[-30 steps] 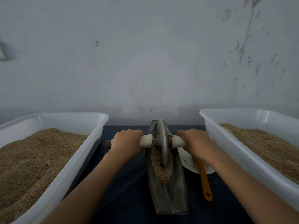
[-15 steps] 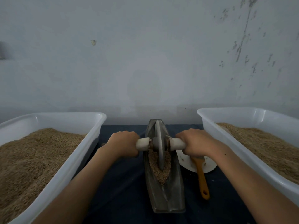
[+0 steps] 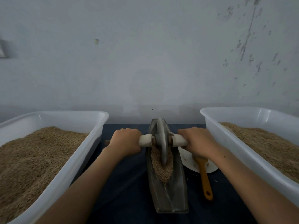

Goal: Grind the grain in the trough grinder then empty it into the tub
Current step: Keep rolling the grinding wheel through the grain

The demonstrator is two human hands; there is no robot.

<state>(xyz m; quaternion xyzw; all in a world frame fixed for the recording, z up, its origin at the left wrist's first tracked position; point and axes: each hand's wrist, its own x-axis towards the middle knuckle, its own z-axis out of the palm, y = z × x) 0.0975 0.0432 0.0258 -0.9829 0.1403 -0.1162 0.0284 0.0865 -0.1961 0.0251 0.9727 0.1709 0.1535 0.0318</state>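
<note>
Grain (image 3: 161, 168) lies heaped in the trough (image 3: 168, 196), which stands on the worktop (image 3: 126, 191) between two tubs, left tub (image 3: 69, 168) and right tub (image 3: 252, 160). The wheel (image 3: 161, 141) looks heavy and rigid; grip it only by the axle handles. Left hand (image 3: 126, 141) and right hand (image 3: 197, 141) each clench one handle. The trough probably weighs much; lift it by both ends. Loose grain spills readily. Handle ends, fingertips and the brush (image 3: 204, 178) head are hidden.
</note>
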